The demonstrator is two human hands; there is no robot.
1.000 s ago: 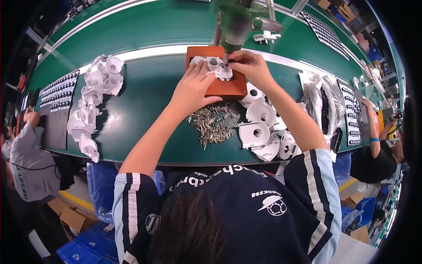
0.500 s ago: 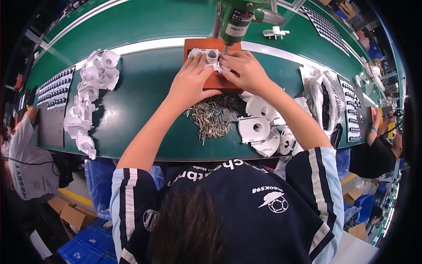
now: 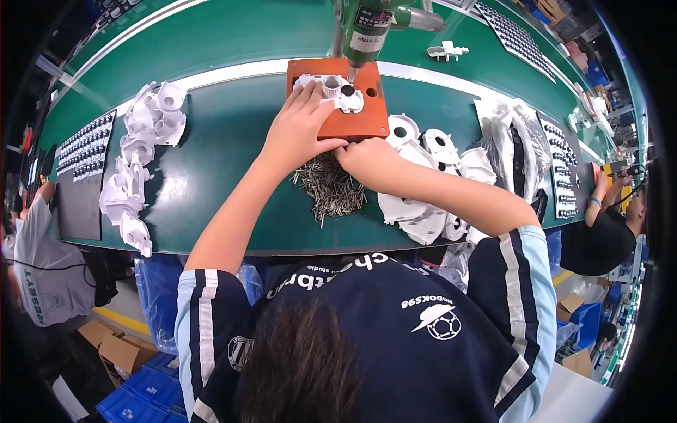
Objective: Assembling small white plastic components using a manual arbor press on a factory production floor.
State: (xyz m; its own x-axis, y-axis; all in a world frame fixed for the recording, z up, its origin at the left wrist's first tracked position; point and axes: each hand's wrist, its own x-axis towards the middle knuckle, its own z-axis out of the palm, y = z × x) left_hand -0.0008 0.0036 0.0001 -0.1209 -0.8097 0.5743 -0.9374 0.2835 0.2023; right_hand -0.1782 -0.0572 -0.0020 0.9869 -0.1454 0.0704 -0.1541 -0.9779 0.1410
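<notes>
A white plastic part with a round raised collar lies on the orange block. My left hand rests on the part's left side, fingers stretched out flat, thumb pointing along the block's near edge. Just below that edge, by a pile of small metal pins, my right hand is closed with its fingers curled under. Whatever it may hold is hidden. Above the part stands a green machine head, its metal spindle pointing down at a dark round spot beside the collar.
White plastic housings form a row at the left. More white housings are heaped under my right forearm, with a clear plastic bag beyond. Trays of small black parts lie at both sides. Other people work left and right.
My right hand has left the white part and come down to the block's near edge by the pins, closing its fingers. My left hand stays on the part. The view has shifted slightly.
</notes>
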